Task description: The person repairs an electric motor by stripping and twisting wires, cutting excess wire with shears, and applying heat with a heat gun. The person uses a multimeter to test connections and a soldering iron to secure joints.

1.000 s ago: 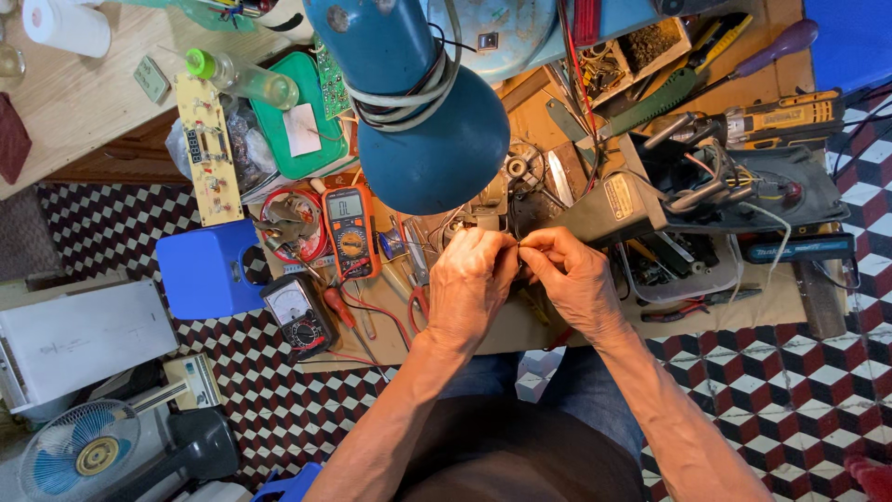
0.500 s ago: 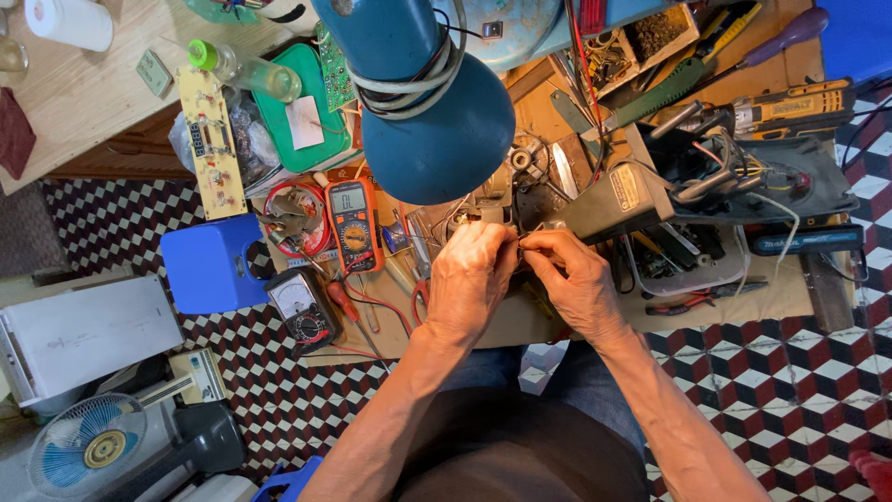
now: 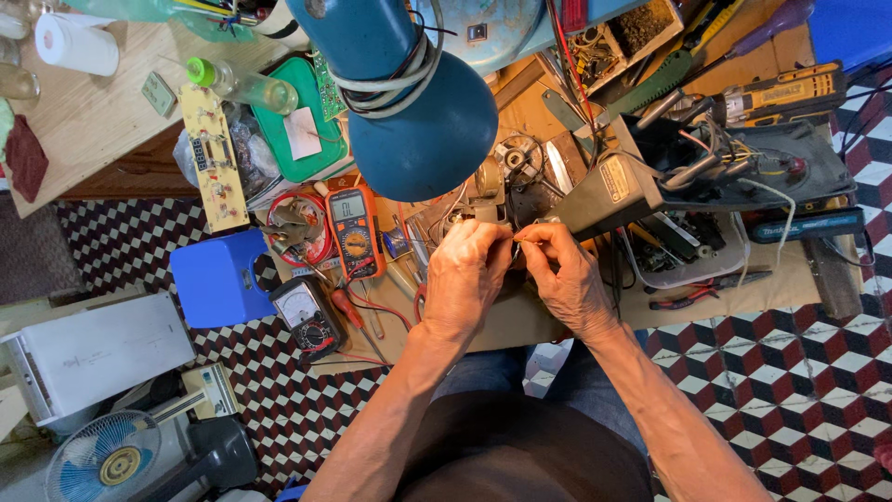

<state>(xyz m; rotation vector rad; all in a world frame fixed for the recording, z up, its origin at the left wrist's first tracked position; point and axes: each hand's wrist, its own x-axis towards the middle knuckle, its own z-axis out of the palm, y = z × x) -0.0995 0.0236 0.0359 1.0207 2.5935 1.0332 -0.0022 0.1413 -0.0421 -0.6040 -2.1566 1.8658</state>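
Both hands, left hand (image 3: 465, 279) and right hand (image 3: 567, 279), pinch a thin wire (image 3: 522, 239) near the bench's (image 3: 520, 321) front edge; tugging unevenly could snap it.

The lamp (image 3: 418, 102) is blue. The meter (image 3: 354, 232) is orange. The floor (image 3: 790, 372) has red, black and white checks.

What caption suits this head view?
Both hands, left and right, pinch thin wires under a blue lamp.
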